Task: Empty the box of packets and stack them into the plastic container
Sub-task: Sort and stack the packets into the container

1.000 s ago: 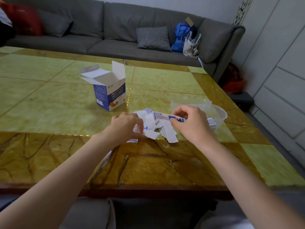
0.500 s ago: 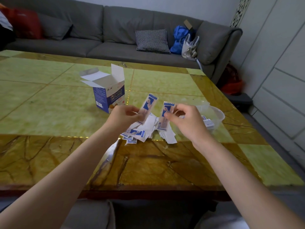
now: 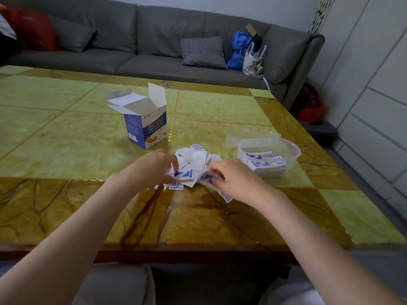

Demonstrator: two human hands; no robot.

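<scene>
1. The table (image 3: 66, 139) carries everything, with a grey sofa (image 3: 132, 40) behind it.
2. The box (image 3: 145, 123) stands upright, flaps open, left of the loose packets.
3. The plastic container (image 3: 293, 150) on the right holds stacked packets.
4. The left hand (image 3: 152, 170) curls over the packet pile (image 3: 193, 161); blur hides its grip.
5. The right hand (image 3: 237, 179) pinches a packet (image 3: 207, 178) beside the pile.

Glossy marble-look table (image 3: 220, 111), clear plastic container (image 3: 293, 150), cardboard box (image 3: 145, 128).
</scene>
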